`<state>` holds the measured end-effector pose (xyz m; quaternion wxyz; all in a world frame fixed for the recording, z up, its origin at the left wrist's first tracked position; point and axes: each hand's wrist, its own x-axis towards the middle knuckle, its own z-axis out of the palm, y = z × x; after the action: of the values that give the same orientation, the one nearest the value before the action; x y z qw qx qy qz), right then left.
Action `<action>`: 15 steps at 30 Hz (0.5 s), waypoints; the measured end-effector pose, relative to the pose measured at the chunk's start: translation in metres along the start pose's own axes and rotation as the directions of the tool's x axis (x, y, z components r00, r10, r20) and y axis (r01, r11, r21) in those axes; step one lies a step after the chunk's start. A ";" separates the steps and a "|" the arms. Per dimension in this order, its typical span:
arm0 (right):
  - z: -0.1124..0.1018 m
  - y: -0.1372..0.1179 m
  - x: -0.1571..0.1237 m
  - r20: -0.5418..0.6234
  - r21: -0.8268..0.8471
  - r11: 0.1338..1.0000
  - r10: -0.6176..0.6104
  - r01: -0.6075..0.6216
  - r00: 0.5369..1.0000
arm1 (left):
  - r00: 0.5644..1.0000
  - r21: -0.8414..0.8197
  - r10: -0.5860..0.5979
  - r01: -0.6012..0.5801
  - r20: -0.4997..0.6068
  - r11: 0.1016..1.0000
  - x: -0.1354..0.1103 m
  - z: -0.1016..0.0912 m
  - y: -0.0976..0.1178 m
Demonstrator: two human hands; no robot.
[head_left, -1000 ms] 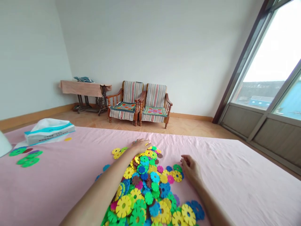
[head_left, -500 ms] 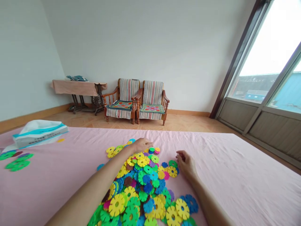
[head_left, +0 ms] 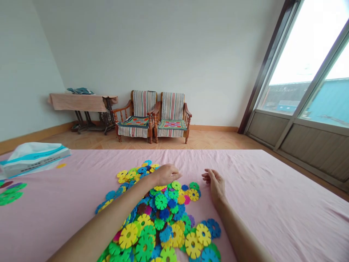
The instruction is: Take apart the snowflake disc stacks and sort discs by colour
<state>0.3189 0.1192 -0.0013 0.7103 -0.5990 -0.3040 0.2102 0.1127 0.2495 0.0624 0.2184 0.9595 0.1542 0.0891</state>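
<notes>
A heap of flat plastic snowflake discs (head_left: 160, 214) in yellow, green, blue and pink lies on a pink cloth (head_left: 272, 203). My left hand (head_left: 167, 174) rests on the far end of the heap, fingers curled loosely over the discs. My right hand (head_left: 216, 182) lies on the cloth just right of the heap, fingers bent and slightly apart, next to a yellow disc (head_left: 193, 194). Nothing shows in its fingers. Both forearms run in from the bottom edge.
A white and blue plastic bag (head_left: 31, 158) lies at the far left of the cloth, with a few green discs (head_left: 11, 193) near it. Beyond the cloth stand two wooden armchairs (head_left: 152, 116), a covered sewing table (head_left: 81, 103) and a large window (head_left: 308, 72).
The view has swung so the scene shifts left. My left hand has drawn back slightly over the heap's far end, and more discs now lie spread to the heap's left. My right hand stays beside the heap.
</notes>
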 end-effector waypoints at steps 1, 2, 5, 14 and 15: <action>-0.001 0.000 0.001 -0.019 0.034 0.999 0.008 -0.007 1.000 | 0.999 0.025 0.043 -0.043 0.009 0.999 0.005 0.005 0.009; -0.002 0.000 0.002 -0.036 0.063 0.998 0.014 -0.012 0.999 | 0.996 0.047 0.087 -0.088 0.025 0.995 0.011 0.011 0.019; -0.006 0.000 0.004 -0.095 0.117 0.993 0.018 -0.007 0.995 | 0.983 0.112 0.174 -0.181 0.065 0.977 0.027 0.034 0.047; -0.035 -0.001 0.019 -0.347 0.088 0.995 -0.006 0.039 0.938 | 0.985 0.307 0.139 -0.163 0.099 0.937 -0.005 0.034 0.073; -0.037 0.000 0.020 -0.362 0.083 0.996 0.000 0.032 0.932 | 0.989 0.329 0.113 -0.138 0.094 0.934 -0.013 0.028 0.073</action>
<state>0.3588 0.1058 -0.0009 0.7813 -0.5933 -0.1635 0.1036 0.1259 0.1713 0.0688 0.0518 0.9931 0.0971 0.0400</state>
